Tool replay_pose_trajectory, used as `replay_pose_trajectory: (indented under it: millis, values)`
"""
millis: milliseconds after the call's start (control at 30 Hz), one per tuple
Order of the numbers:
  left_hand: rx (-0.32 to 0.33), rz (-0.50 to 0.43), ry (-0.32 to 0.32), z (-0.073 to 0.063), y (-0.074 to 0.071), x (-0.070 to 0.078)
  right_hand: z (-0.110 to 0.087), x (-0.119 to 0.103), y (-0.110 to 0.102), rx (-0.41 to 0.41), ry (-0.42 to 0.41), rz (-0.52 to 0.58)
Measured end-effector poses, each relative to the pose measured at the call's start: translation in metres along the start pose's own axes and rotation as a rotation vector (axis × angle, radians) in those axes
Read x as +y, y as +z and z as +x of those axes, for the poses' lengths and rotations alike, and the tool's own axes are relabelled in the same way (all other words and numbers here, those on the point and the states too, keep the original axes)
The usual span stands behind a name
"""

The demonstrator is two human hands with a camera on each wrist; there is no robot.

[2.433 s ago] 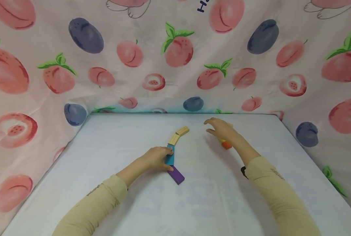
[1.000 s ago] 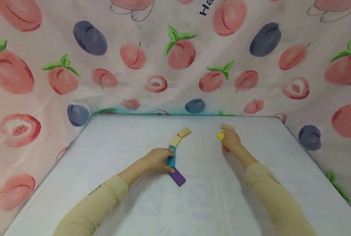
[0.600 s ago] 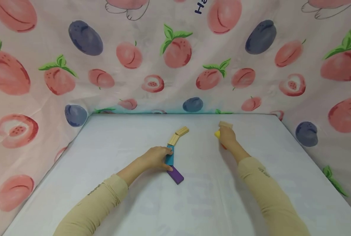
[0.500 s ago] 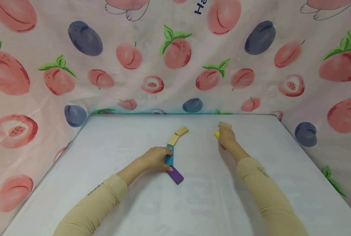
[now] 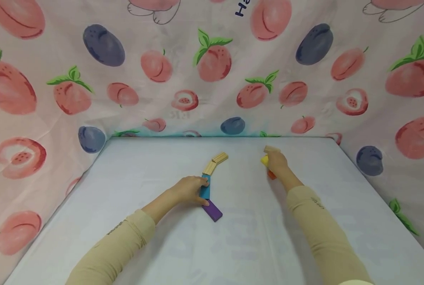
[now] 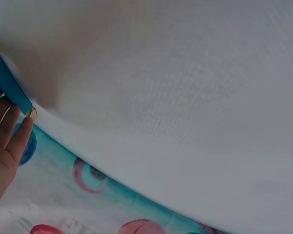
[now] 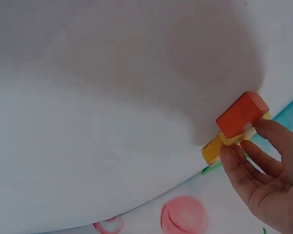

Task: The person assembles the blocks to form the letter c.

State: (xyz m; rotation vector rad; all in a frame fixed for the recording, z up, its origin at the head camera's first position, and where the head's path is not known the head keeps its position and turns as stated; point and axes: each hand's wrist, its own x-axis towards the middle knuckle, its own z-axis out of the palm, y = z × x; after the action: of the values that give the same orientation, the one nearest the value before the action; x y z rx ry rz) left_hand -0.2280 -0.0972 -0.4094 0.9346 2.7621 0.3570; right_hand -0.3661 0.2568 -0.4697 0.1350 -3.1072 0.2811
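Note:
My left hand (image 5: pixel 187 190) holds the blue block (image 5: pixel 205 188), fingers over its far end and thumb at its near end, where a purple block (image 5: pixel 213 211) lies angled. In the left wrist view the fingers run along the blue block (image 6: pixel 9 82). Two pale wooden blocks (image 5: pixel 215 162) continue the curved row beyond it. On the right, my right hand (image 5: pixel 277 162) pinches a yellow block (image 5: pixel 264 160), partly hidden by the fingers. An orange block (image 7: pixel 243 114) sits right by the thumb in the right wrist view. Behind the hand lies another pale wooden block (image 5: pixel 271 149).
A white cloth (image 5: pixel 240 245) covers the table. At the back and sides hangs a fruit-printed curtain (image 5: pixel 212 95), meeting the table's far edge close behind the blocks. Both sleeves (image 5: pixel 126 233) reach over the front part of the table.
My right hand, first held spread above the right-hand blocks, has come down among them and taken the yellow block. Lately it has shifted only slightly. My left hand stays at the blue block.

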Motion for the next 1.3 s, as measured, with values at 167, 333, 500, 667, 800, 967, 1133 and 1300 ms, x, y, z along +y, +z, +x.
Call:
replay_pose_trajectory:
  millis: [167,333,500,667,800,967,1133,1300]
  values:
    - [0.002,-0.004,0.002,-0.001,0.002,0.000,-0.044,-0.036,-0.047,-0.068,0.082,0.120]
    - [-0.003,-0.005,-0.005,-0.002,0.003,0.001,-0.058,-0.038,-0.050,-0.067,0.059,0.111]
    - [-0.002,-0.012,-0.006,-0.003,0.002,0.001,-0.058,-0.038,-0.048,-0.064,0.055,0.096]
    - [0.009,-0.013,0.000,-0.003,0.001,-0.001,-0.056,-0.040,-0.049,-0.074,0.069,0.110]
    - [0.007,-0.014,0.000,-0.003,0.001,-0.003,-0.056,-0.045,-0.050,-0.052,0.053,0.122]
    - [0.009,-0.022,0.006,-0.003,0.002,-0.003,-0.057,-0.048,-0.051,-0.026,0.008,0.126]
    - [0.011,-0.022,0.002,-0.003,0.002,-0.001,-0.066,-0.051,-0.052,-0.033,-0.043,0.131]
    - [0.014,-0.014,0.002,-0.003,0.000,0.000,-0.073,-0.053,-0.054,-0.021,-0.066,0.162]
